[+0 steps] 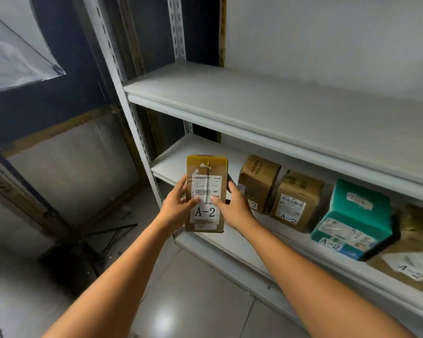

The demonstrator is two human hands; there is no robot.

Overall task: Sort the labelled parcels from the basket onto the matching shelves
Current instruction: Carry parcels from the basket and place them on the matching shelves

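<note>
A tall brown cardboard parcel (206, 181) with a shipping label and an "A-2" sticker stands at the left end of the lower shelf (171, 162). My left hand (178, 203) grips its left side, thumb on the label. My right hand (232, 206) grips its right side, thumb beside the sticker. To the right on the same shelf stand two brown parcels (258, 181) (297, 201), a teal box (357, 220) and another brown parcel (410, 259), most showing A-2 stickers. The basket is out of view.
The upper shelf (254, 106) holds nothing in its visible part. A white perforated upright (132, 123) frames the rack's left side. A dark stand with thin legs (88, 245) sits on the tiled floor to the left, near a framed panel (66, 152).
</note>
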